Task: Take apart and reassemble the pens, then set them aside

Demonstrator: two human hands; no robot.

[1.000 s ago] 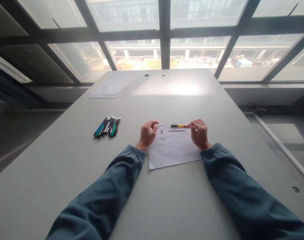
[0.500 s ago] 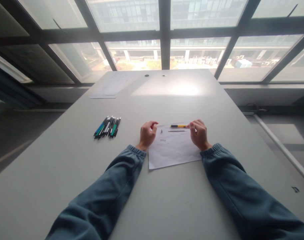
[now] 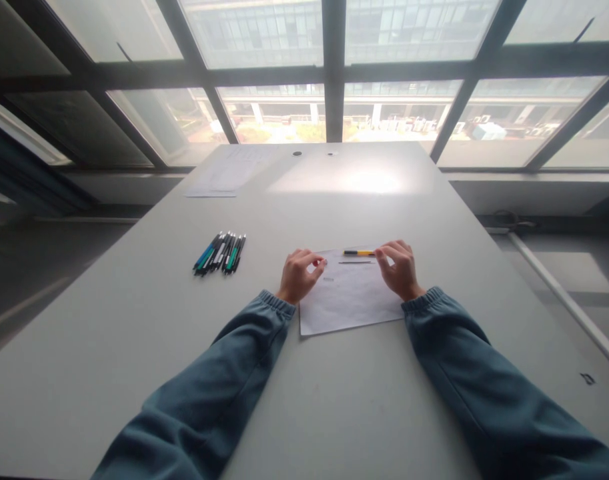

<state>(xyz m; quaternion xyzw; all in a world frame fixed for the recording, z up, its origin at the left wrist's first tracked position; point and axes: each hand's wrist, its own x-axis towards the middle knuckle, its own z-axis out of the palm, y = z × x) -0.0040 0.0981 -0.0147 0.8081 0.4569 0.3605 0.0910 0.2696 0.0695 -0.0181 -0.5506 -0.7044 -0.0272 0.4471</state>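
A sheet of white paper lies under my hands with pen parts on it. My left hand has thumb and forefinger pinched together at the small metal pen part, which the fingertips mostly hide. A tiny spring lies on the paper just below those fingertips. My right hand is at the right end of the yellow and black pen barrel, thumb and forefinger closed on that end. Between the hands, a thin pen refill rests on the paper, parallel to the barrel.
A bunch of several pens, black with blue and green parts, lies left of the paper. More printed sheets are at the far left of the white table. Windows stand beyond the far edge, where sunlight glares on the tabletop.
My left hand has moved right, its fingertips coming down onto the small metal part. My right hand stays by the barrel's end, its fingers slightly more extended. The view has shifted slightly.
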